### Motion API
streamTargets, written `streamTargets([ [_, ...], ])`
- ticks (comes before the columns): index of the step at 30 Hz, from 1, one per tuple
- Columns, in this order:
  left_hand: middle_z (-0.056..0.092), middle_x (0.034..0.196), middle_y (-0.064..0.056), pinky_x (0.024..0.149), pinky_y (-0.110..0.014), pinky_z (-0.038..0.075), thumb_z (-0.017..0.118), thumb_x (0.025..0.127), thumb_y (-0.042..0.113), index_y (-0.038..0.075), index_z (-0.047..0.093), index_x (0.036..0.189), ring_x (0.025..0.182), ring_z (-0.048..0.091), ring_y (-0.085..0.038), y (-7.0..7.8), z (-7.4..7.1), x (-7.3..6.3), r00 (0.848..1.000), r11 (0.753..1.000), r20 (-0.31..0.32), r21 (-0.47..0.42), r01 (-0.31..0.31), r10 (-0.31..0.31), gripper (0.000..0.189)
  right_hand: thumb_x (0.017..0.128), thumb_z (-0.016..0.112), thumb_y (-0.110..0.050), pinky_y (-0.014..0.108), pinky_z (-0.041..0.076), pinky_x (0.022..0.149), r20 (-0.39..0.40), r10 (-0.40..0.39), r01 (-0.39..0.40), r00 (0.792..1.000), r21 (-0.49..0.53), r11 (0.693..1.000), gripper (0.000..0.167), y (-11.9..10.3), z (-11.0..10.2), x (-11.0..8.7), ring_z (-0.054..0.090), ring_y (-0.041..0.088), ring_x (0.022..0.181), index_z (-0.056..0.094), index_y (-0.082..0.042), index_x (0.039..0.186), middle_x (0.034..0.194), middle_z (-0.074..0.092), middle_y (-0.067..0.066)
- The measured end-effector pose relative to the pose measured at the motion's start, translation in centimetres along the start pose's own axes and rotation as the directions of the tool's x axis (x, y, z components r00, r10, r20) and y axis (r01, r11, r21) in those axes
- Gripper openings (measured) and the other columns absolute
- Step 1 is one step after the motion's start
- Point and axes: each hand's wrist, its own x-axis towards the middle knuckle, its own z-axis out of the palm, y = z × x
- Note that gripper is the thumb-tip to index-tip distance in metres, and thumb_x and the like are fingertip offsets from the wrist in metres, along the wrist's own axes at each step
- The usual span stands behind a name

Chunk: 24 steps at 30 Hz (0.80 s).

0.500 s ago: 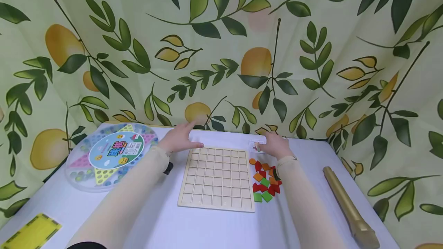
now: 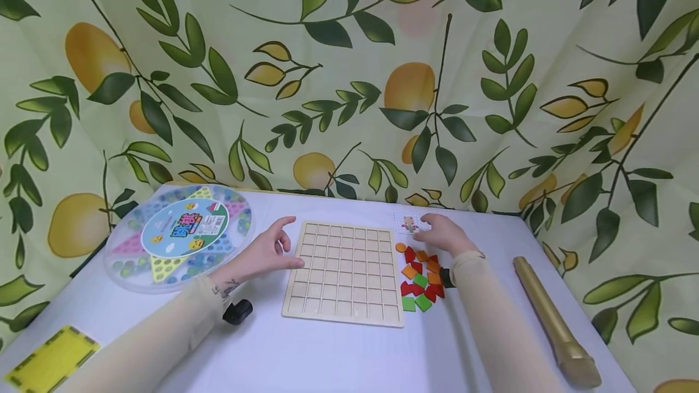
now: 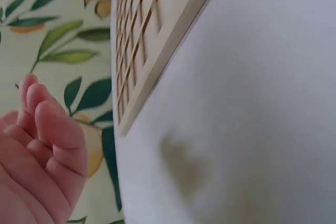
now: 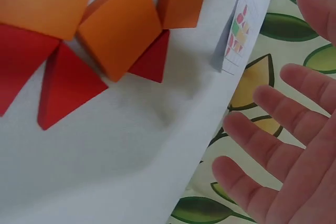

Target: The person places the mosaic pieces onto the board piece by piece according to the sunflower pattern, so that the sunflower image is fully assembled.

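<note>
A wooden grid board [image 2: 344,272] lies flat in the middle of the white table. My left hand [image 2: 264,250] hovers at its left edge, thumb reaching over the rim, the other fingers loosely bent and holding nothing. At the board's upper right lies a small printed card [image 2: 407,223] with a coloured pattern. Just right of this card is my right hand [image 2: 443,233], its fingers spread apart and the palm bare in the right wrist view. Below that hand, red, orange and green wooden pieces [image 2: 419,279] sit in a loose group beside the board.
A round Chinese checkers box [image 2: 127,272] with a clear rim lies at the left. A yellow rectangular piece [image 2: 51,356] is at the near left, and a golden stick-like object [image 2: 551,314] lies along the right side. A leaf-patterned curtain [image 2: 338,65] hangs behind the table.
My left hand has come back from the board's far left corner to its left edge. The right hand has shifted slightly right, showing more of the card. The head view has tilted down a little.
</note>
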Motion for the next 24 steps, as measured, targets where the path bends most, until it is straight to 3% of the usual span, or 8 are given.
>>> streamTargets([
  [6, 0.048, 0.078, -0.004, 0.049, -0.024, 0.035, 0.082, 0.067, 0.022, 0.003, 0.024, 0.142, 0.056, 0.042, -0.012, -0.5, 1.3, -2.2, 0.998, 0.996, 0.034, -0.058, 0.063, -0.061, 0.098, 0.083, 0.065, -0.035, 0.058, 0.035, 0.097, 0.038, 0.001, -0.002, 0.999, 0.008, 1.000, 0.065, 0.4, 0.1, -0.1, 0.040, 0.037, 0.121, 0.042, -0.004, 0.136, 0.138, 0.042, 0.020],
  [14, 0.048, 0.071, -0.003, 0.057, -0.025, 0.037, 0.084, 0.064, 0.025, 0.004, 0.021, 0.144, 0.062, 0.044, -0.014, -2.0, 1.9, -3.5, 0.985, 0.984, 0.074, -0.080, 0.160, -0.154, 0.104, 0.081, 0.068, -0.029, 0.055, 0.039, 0.093, 0.052, 0.007, -0.007, 0.999, 0.002, 1.000, 0.059, 0.4, 0.1, -0.5, 0.045, 0.035, 0.115, 0.049, -0.003, 0.131, 0.132, 0.047, 0.020],
  [18, 0.050, 0.069, -0.003, 0.057, -0.025, 0.037, 0.085, 0.062, 0.024, 0.004, 0.020, 0.144, 0.061, 0.045, -0.014, -2.4, 2.2, -3.8, 0.981, 0.981, 0.094, -0.076, 0.178, -0.170, 0.107, 0.080, 0.070, -0.025, 0.052, 0.042, 0.090, 0.068, -0.005, 0.005, 0.998, -0.005, 1.000, 0.050, 0.7, 0.0, -0.5, 0.048, 0.031, 0.108, 0.056, -0.005, 0.124, 0.123, 0.052, 0.018],
  [24, 0.051, 0.069, -0.003, 0.057, -0.025, 0.038, 0.086, 0.059, 0.019, 0.002, 0.018, 0.144, 0.061, 0.046, -0.014, -2.7, 2.4, -3.9, 0.980, 0.985, 0.135, -0.067, 0.158, -0.148, 0.110, 0.079, 0.071, -0.019, 0.046, 0.044, 0.087, 0.109, -0.005, 0.004, 0.994, 0.011, 1.000, 0.037, 1.4, 0.2, -0.5, 0.048, 0.027, 0.103, 0.064, -0.009, 0.115, 0.114, 0.056, 0.015],
])
